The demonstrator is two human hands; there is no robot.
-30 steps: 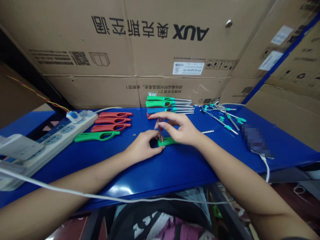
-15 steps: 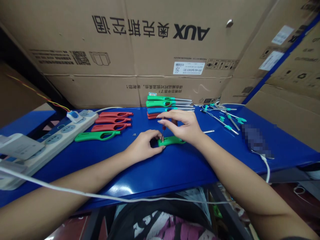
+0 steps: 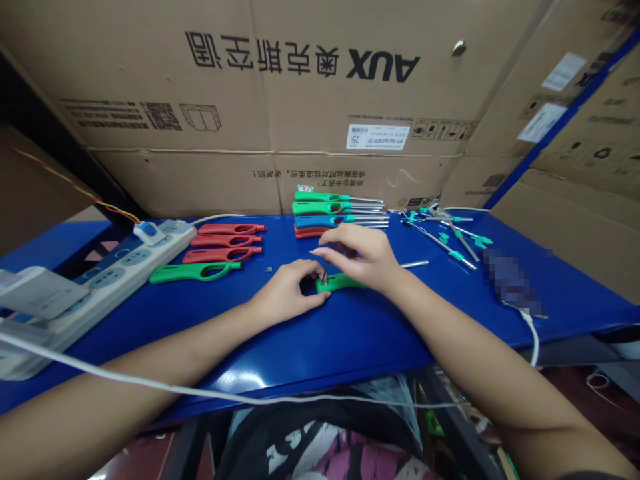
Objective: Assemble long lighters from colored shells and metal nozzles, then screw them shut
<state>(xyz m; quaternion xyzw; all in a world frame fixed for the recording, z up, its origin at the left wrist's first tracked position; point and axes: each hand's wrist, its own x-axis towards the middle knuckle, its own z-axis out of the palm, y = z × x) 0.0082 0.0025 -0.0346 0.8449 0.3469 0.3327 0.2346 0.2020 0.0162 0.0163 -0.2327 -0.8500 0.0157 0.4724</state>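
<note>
A green utility lighter [image 3: 343,281] lies on the table with its metal tube pointing right. My left hand [image 3: 285,291] grips its butt end between thumb and fingers. Above it, my right hand [image 3: 367,257] holds a small screwdriver [image 3: 326,270]. The thin shaft stands nearly upright on the lighter's left end, beside my left fingertips. My right fingers hide most of the screwdriver's handle. Several tiny screws [image 3: 269,269] lie left of my left hand.
Red lighter shells [image 3: 220,255] and a green shell [image 3: 195,272] lie left, beside a power strip [image 3: 107,277]. Behind my right hand is a stack of lighters [image 3: 320,208]. Metal tubes with teal parts [image 3: 453,253] are at right. A white cable [image 3: 210,393] crosses in front.
My right hand has lowered slightly, and its fingers have shifted around the screwdriver, covering the red handle seen before. My left hand and the lighter have stayed in place.
</note>
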